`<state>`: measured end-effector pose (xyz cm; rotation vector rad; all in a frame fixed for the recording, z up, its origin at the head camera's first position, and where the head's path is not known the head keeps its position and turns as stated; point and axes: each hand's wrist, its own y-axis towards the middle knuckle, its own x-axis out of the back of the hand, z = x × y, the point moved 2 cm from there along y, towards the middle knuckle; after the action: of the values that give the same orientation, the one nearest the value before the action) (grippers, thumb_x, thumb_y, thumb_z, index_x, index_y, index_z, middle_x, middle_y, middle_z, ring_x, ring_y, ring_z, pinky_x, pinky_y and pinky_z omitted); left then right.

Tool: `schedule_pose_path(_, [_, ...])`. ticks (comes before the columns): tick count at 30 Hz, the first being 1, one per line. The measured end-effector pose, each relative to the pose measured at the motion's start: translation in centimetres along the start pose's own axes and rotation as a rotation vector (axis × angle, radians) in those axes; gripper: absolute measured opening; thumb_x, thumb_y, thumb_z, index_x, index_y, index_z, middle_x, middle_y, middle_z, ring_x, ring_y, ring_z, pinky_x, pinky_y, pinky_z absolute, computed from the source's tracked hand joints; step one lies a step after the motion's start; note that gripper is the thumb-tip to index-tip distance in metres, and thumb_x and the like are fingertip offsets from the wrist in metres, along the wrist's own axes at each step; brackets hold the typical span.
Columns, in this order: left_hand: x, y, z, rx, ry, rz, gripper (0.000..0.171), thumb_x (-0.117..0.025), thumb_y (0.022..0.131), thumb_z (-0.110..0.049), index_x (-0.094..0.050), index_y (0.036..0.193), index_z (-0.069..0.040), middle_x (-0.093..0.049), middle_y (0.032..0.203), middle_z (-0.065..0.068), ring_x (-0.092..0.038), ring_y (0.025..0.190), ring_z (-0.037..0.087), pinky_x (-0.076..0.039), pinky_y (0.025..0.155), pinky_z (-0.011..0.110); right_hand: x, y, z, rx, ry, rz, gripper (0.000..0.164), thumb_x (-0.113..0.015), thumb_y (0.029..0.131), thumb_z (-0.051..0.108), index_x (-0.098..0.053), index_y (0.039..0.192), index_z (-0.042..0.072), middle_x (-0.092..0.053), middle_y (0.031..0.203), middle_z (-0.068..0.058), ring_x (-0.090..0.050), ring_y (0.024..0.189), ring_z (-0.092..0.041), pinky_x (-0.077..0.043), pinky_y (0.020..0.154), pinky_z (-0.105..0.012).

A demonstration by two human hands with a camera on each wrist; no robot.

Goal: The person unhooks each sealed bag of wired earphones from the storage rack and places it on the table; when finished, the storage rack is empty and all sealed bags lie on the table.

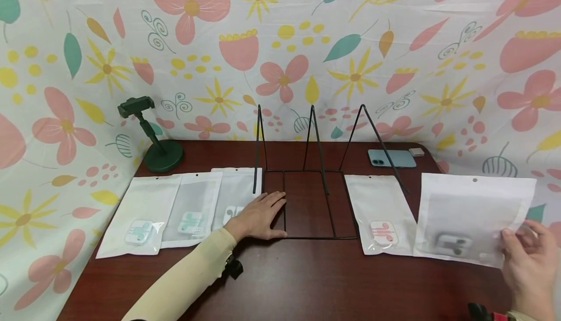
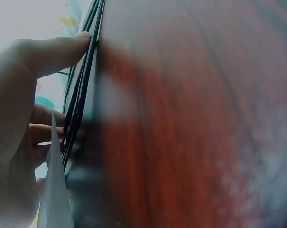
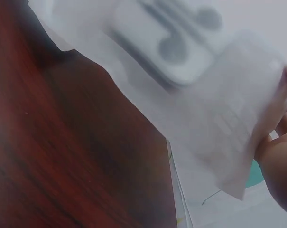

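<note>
My left hand (image 1: 261,216) rests on the left side of a black wire rack (image 1: 322,237), fingers extended across its base. Close up in the left wrist view, the thumb (image 2: 62,52) touches the wire. At the right, my right hand (image 1: 528,260) pinches the lower right edge of a white frosted pouch (image 1: 464,209), which looks lifted at that side. Boxed earphones (image 3: 167,45) show blurred through its film. Beside it lies another pouch (image 1: 378,199) with a pink earphone print. Left of the rack are three more pouches, including one with a blue print (image 1: 139,232).
A dark green phone stand (image 1: 163,155) stands at the back left of the brown table (image 1: 302,282). Behind the rack's right side lie a light blue phone (image 1: 391,158) and a small white block (image 1: 416,152). A floral cloth (image 1: 280,43) hangs behind.
</note>
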<state>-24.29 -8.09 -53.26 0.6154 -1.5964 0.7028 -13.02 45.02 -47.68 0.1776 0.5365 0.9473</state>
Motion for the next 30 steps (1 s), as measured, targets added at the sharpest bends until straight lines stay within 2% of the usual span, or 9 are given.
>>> schedule_pose_path(3, [0.0, 0.0, 0.1, 0.002, 0.007, -0.004, 0.096, -0.042, 0.075, -0.076, -0.027, 0.144, -0.012, -0.017, 0.152, 0.004, -0.014, 0.14, 0.02, -0.017, 0.113, 0.041, 0.3, 0.8, -0.5, -0.087, -0.194, -0.059, 0.038, -0.053, 0.084, -0.01, -0.052, 0.12, 0.002, -0.063, 0.088, 0.0, -0.054, 0.071, -0.007, -0.038, 0.05, -0.013])
schedule_pose_path(8, [0.2, -0.1, 0.1, -0.001, 0.002, -0.007, 0.096, -0.042, 0.075, -0.077, -0.028, 0.144, -0.011, -0.018, 0.152, 0.005, -0.015, 0.14, 0.02, -0.017, 0.113, 0.042, 0.8, 2.4, -1.7, -0.252, -0.283, -0.107, 0.04, -0.056, 0.085, -0.003, -0.052, 0.122, 0.011, -0.058, 0.094, 0.002, -0.054, 0.076, -0.004, -0.042, 0.052, -0.011])
schedule_pose_path(14, [0.3, 0.0, 0.2, -0.003, 0.014, -0.017, 0.097, -0.039, 0.074, -0.078, -0.028, 0.144, -0.012, -0.018, 0.152, 0.004, -0.014, 0.14, 0.02, -0.017, 0.113, 0.041, 1.2, 3.7, -3.1, -0.345, -0.316, -0.03, 0.044, -0.06, 0.085, 0.002, -0.05, 0.124, 0.016, -0.057, 0.089, 0.005, -0.053, 0.074, -0.004, -0.043, 0.051, -0.014])
schedule_pose_path(22, [0.3, 0.0, 0.2, -0.004, 0.013, -0.014, 0.096, -0.041, 0.075, -0.077, -0.028, 0.144, -0.012, -0.018, 0.152, 0.004, -0.014, 0.14, 0.019, -0.017, 0.113, 0.041, 1.5, 4.7, -4.0, -0.458, -0.205, 0.103, 0.051, -0.07, 0.077, 0.008, -0.051, 0.123, 0.019, -0.063, 0.08, 0.005, -0.057, 0.067, -0.005, -0.041, 0.046, -0.023])
schedule_pose_path(27, [0.2, 0.0, 0.1, -0.005, 0.004, -0.013, 0.095, -0.043, 0.075, -0.075, -0.028, 0.144, -0.011, -0.018, 0.152, 0.005, -0.015, 0.14, 0.02, -0.017, 0.112, 0.042, 0.8, 4.7, -3.8, -0.499, -0.203, 0.117, 0.053, -0.073, 0.075, 0.009, -0.051, 0.121, 0.02, -0.063, 0.08, 0.006, -0.057, 0.068, -0.004, -0.044, 0.049, -0.022])
schedule_pose_path(30, [0.2, -0.1, 0.0, -0.007, -0.002, -0.012, 0.094, -0.045, 0.076, -0.074, -0.028, 0.144, -0.011, -0.018, 0.152, 0.005, -0.016, 0.14, 0.021, -0.018, 0.112, 0.042, 0.5, 4.6, -3.9, -0.504, -0.177, 0.13, 0.046, -0.069, 0.077, 0.002, -0.053, 0.117, 0.019, -0.064, 0.077, 0.007, -0.056, 0.067, -0.004, -0.044, 0.05, -0.02])
